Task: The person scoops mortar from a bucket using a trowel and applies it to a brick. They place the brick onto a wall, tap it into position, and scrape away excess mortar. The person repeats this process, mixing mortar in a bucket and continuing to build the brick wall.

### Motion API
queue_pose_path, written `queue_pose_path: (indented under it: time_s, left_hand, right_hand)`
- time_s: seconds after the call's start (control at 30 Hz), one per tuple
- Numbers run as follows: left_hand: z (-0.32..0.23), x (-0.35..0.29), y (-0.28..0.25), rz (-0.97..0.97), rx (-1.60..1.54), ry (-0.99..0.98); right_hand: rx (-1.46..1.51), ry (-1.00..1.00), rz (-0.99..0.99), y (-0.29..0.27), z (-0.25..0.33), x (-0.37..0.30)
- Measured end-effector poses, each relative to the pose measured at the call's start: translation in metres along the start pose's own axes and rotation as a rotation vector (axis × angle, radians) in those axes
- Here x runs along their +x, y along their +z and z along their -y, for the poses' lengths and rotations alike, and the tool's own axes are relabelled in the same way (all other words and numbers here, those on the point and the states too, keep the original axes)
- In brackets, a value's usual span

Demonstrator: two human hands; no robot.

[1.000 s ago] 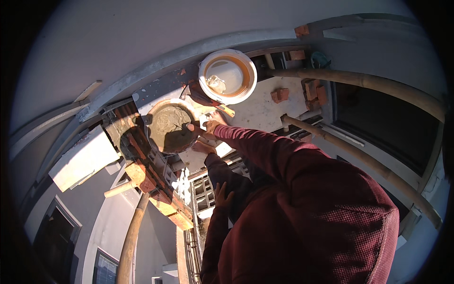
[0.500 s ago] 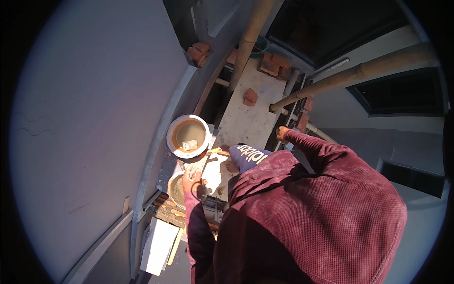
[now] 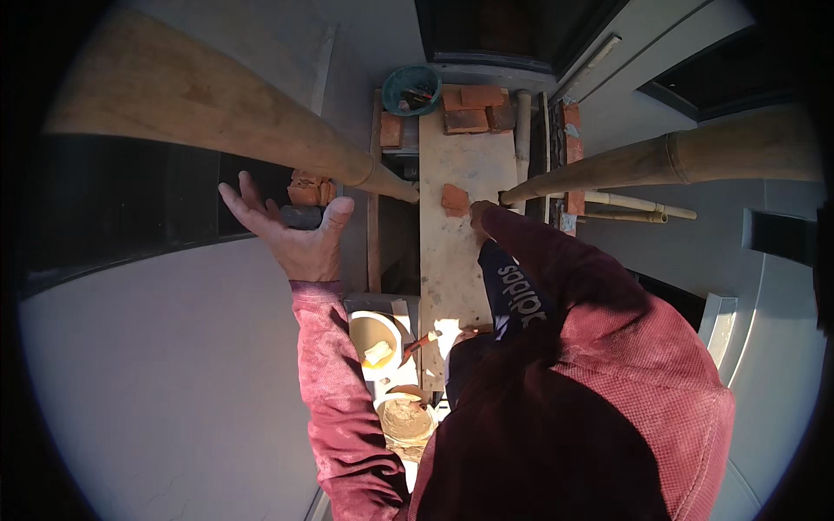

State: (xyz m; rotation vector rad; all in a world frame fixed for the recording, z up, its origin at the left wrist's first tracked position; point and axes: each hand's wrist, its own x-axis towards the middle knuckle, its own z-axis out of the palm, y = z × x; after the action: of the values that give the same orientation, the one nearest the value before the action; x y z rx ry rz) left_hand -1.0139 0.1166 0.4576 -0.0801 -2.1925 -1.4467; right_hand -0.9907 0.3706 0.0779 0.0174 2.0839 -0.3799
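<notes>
My left hand (image 3: 300, 239) is raised at the left with fingers spread and the palm bare. Its fingers come close to a small stack of broken red bricks (image 3: 310, 187) and a grey block (image 3: 301, 217); I cannot make out any contact. My right hand (image 3: 480, 214) is low over the plank, right beside a broken piece of brick (image 3: 454, 201). The sleeve hides most of its fingers, so its grip does not show. Nearer to me stand a white bucket (image 3: 387, 334) of cloudy water with a pale lump in it, and a tub of wet mortar (image 3: 407, 420).
A pale plank (image 3: 452, 286) runs ahead between two thick bamboo poles (image 3: 217, 95). At its far end are stacked bricks (image 3: 469, 117) and a green basin (image 3: 411, 90) with tools inside. Gaps open beside the plank. A tool with an orange-brown handle (image 3: 419, 345) lies near the bucket.
My left hand has left the mortar tub and risen forward to the broken bricks, opening out. My right hand has come in beside the brick piece. The view has swung.
</notes>
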Motion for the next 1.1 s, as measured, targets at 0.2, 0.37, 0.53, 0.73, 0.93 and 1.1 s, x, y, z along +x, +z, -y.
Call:
queue_pose_path:
  time_s: [0.2, 0.37, 0.53, 0.73, 0.93, 1.1]
  left_hand:
    - [0.083, 0.026, 0.055, -0.026, 0.262, 0.177]
    - [0.117, 0.043, 0.081, 0.167, 0.580, 0.315]
    - [0.167, 0.055, 0.123, 0.285, 0.748, 0.306]
    - [0.220, 0.057, 0.175, 0.359, 0.861, 0.306]
    - [0.242, 0.051, 0.187, 0.353, 0.937, 0.265]
    - [0.208, 0.044, 0.158, 0.296, 0.950, 0.244]
  right_hand:
    - [0.068, 0.186, -0.067, -0.076, -0.062, 0.113]
    - [-0.018, 0.295, -0.181, -0.105, -0.137, 0.231]
    - [-0.230, 0.385, -0.316, -0.177, -0.215, 0.366]
    - [-0.438, 0.373, -0.562, -0.241, -0.267, 0.512]
    - [-0.480, 0.241, -0.486, -0.256, -0.256, 0.557]
    - [-0.452, 0.165, -0.431, -0.234, -0.215, 0.507]
